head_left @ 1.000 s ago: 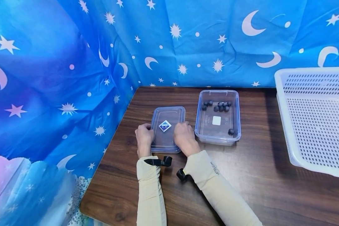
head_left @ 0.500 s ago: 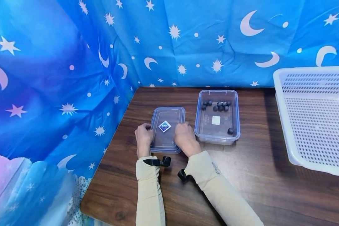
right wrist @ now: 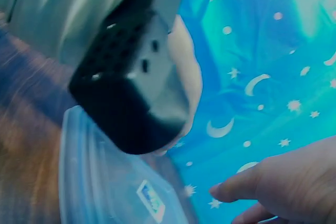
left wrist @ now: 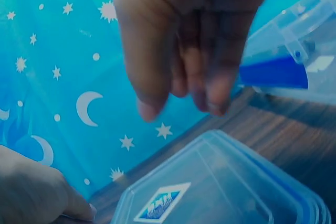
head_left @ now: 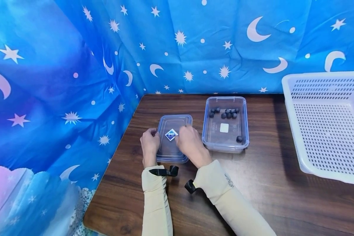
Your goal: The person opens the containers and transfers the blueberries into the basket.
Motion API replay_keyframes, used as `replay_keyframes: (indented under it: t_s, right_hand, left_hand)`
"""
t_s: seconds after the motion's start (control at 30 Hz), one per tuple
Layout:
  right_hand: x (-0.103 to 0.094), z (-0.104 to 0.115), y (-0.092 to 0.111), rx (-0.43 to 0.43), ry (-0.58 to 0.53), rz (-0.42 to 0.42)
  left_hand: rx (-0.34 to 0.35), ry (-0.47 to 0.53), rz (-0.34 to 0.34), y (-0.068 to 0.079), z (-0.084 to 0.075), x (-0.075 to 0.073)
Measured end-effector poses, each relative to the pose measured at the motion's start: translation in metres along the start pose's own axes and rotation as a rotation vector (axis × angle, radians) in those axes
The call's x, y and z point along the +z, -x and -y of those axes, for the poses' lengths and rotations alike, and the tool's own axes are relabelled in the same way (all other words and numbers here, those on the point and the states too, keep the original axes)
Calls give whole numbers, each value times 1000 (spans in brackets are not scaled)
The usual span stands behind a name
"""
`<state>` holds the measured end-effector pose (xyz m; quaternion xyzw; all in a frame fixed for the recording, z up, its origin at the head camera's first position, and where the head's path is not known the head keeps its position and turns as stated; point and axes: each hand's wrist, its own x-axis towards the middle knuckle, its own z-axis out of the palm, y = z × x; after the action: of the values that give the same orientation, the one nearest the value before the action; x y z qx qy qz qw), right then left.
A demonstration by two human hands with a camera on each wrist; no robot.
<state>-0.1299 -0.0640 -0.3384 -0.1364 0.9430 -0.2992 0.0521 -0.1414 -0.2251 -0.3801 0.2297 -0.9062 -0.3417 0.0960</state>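
A clear rectangular lid (head_left: 168,147) with a blue-tinted rim and a diamond sticker lies flat on the table; its corner in the left wrist view shows several stacked edges. My left hand (head_left: 150,143) rests at its left side, fingertips low by the rim; whether they grip it is hidden. Above the lid's right part hangs my right hand (head_left: 191,143), thumb and fingers pointing down and apart, with nothing between them in the left wrist view. Right of the hands stands a clear plastic box (head_left: 216,141) holding several dark round berry-like balls (head_left: 228,114).
A large white perforated basket (head_left: 295,131) stands at the far right. Behind the wooden table (head_left: 271,196) hangs a blue curtain (head_left: 212,55) with moons and stars. Each wrist carries a black camera (head_left: 173,170).
My right hand has risen off the lid's right edge and shifted left over the lid. The left hand and the box stay put. The head view has tilted slightly upward.
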Motion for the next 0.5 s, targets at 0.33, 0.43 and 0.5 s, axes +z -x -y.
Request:
replay_keyframes:
  t_s: [0.33,0.43,0.5]
  right_hand:
    - [-28,0,9,8,-129,-68]
    - [-35,-5,12,-4,-130,-114]
    - [-40,-10,13,1,-122,-139]
  left_hand:
    - [69,129,24,4,-22,9]
    - [93,155,51,6,-28,14]
    - [115,167,70,7,-31,18]
